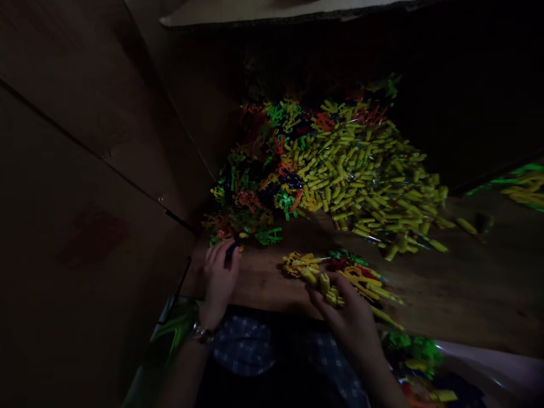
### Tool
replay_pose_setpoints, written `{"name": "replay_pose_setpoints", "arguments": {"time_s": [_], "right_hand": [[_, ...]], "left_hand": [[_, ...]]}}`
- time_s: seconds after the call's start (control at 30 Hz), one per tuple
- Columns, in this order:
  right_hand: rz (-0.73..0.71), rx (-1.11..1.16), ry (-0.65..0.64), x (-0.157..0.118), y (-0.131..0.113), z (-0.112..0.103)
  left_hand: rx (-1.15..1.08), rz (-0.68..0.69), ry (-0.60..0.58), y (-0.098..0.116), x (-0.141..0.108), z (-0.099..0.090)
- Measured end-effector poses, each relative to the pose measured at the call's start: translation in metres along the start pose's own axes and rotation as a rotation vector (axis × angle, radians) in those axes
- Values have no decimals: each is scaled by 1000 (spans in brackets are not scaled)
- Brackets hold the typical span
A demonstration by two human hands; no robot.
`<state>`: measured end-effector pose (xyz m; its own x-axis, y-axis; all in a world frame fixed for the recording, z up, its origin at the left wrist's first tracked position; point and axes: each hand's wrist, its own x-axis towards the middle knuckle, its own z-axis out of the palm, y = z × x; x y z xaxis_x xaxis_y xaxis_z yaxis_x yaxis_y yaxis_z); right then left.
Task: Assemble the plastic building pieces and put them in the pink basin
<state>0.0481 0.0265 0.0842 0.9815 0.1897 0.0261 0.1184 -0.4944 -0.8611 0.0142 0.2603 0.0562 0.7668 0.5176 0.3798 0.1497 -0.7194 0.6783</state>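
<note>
My left hand (220, 272) rests at the near left of the wooden table, its fingers closed round a dark blue plastic piece (231, 253) that is mostly hidden. Several short yellow sticks (326, 284) are gripped in my right hand (351, 309). Just beyond that hand lies a small bunch of yellow plastic pieces (297, 264). Beside and partly under it are longer yellow pieces (365, 282) with green and red ones. A mixed heap of orange, green and blue plastic shapes (250, 198) lies past my left hand.
A large pile of yellow sticks (365, 175) covers the middle of the table (459, 289). A brown panel (85, 187) stands on the left, and a cardboard edge (272, 14) hangs above. Below the front edge, a pale tub (488, 362) holds coloured pieces. The light is dim.
</note>
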Motion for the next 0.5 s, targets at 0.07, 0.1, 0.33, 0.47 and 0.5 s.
{"name": "replay_pose_setpoints", "arguments": {"time_s": [0.07,0.1,0.33,0.47,0.5], "right_hand": [[-38,45,-59,1,-6,5],[-59,62,-77,1,-8,7],[-31,13,-80,3,-12,19],[-79,-50,-45,2,-14,18],[-85,-63,-33,1,-14,17]], "left_hand": [[-244,-302,-25,12,-8,1],[-373,-446,-57,18,-11,3],[-933,-801,-206,44,-27,18],[-890,-778,-230,47,-29,17],[-869,-758,-241,47,-30,17]]}}
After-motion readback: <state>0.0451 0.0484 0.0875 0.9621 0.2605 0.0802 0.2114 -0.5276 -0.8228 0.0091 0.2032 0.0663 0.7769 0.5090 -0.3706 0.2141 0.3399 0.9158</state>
